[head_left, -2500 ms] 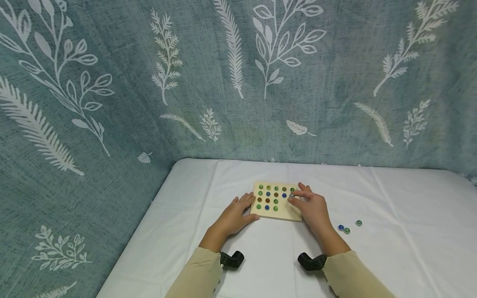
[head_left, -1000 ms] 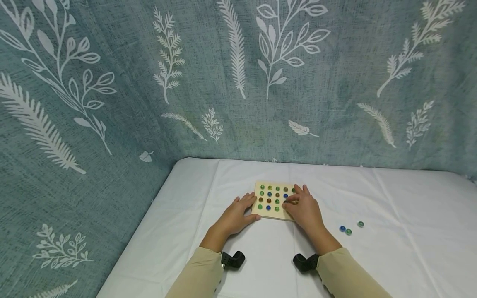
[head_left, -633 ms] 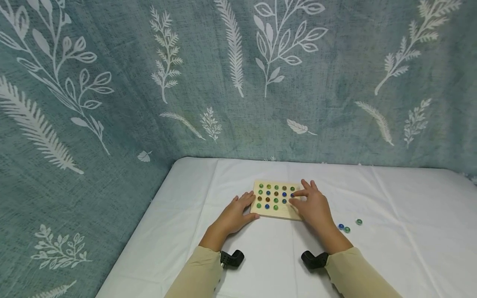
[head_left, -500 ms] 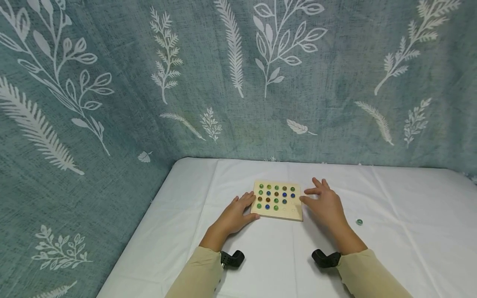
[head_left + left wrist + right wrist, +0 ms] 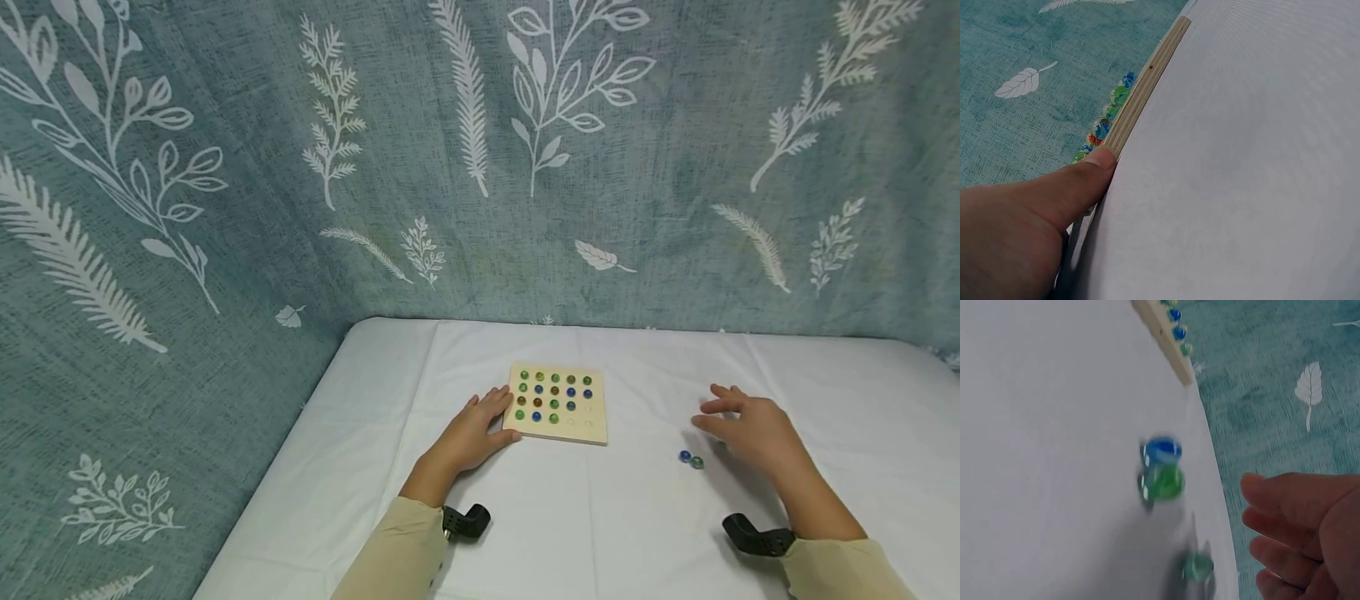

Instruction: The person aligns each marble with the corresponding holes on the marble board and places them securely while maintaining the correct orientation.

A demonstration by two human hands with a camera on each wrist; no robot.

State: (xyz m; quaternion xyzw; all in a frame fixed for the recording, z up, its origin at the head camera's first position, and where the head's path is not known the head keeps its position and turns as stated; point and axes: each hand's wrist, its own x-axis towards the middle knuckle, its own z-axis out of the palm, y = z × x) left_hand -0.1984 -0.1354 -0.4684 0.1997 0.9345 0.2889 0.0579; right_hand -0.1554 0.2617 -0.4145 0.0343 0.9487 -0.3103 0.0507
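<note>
A pale wooden board [image 5: 551, 431] with rows of hollows lies on the cloth. Several green, blue and amber marbles [image 5: 555, 390] sit in it, and three bare hollows show at its near right corner. My left hand [image 5: 463, 437] rests against the board's left side, fingers straight, with the thumb [image 5: 1099, 159] along its near edge. My right hand [image 5: 753, 429] is above the cloth at the right, fingers loosely bent and holding nothing. Close to it lie a blue marble [image 5: 1163, 450] and a green marble [image 5: 1165, 482], side by side. Another green marble [image 5: 1199, 567] lies nearer the hand, mostly hidden in the head view.
A white cloth [image 5: 405, 367] covers the table. Behind and to the left hangs a blue-green curtain [image 5: 420, 167] with white leaf prints. Each wrist wears a black camera mount [image 5: 467, 522].
My right hand has left a blue marble in the board's second row and moved right, above the loose marbles. Before that, a marble went into the third row. My left hand stays put.
</note>
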